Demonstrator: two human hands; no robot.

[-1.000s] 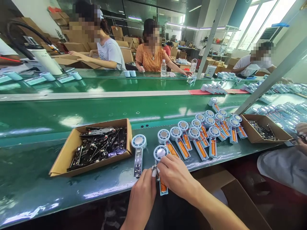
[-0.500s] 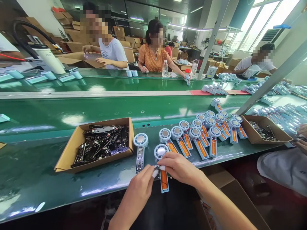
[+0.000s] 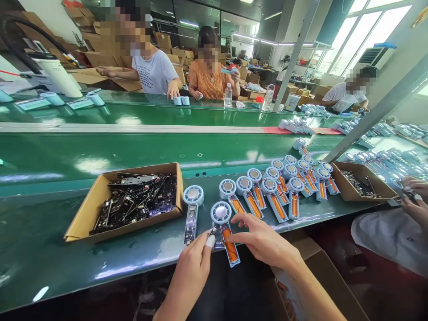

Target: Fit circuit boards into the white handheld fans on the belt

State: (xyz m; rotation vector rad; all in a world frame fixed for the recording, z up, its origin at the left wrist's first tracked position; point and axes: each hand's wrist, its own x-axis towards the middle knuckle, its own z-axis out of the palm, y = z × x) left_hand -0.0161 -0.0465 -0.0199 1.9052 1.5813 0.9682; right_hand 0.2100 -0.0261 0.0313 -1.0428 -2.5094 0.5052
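A small blue handheld fan half-shell (image 3: 224,228) with a round white head and an orange battery in its handle lies at the near edge of the green bench. My left hand (image 3: 197,263) is closed in a pinch at the left side of its neck, on a thin wire or small part I cannot make out. My right hand (image 3: 264,240) rests over the handle with fingers spread, fingertips touching the shell. Another fan shell (image 3: 191,209), with a circuit board in its handle, lies just to the left.
A cardboard tray (image 3: 83,218) of black circuit boards sits to the left. Several more fan shells (image 3: 277,187) lie in rows to the right, beside a second cardboard tray (image 3: 347,189). A neighbour's hands (image 3: 413,198) work at far right. Other people sit across the green conveyor (image 3: 133,151).
The fan shell's handle has swung to the right and now lies at a slant. My right hand has opened and slid right along the handle. My left hand keeps its pinch at the neck.
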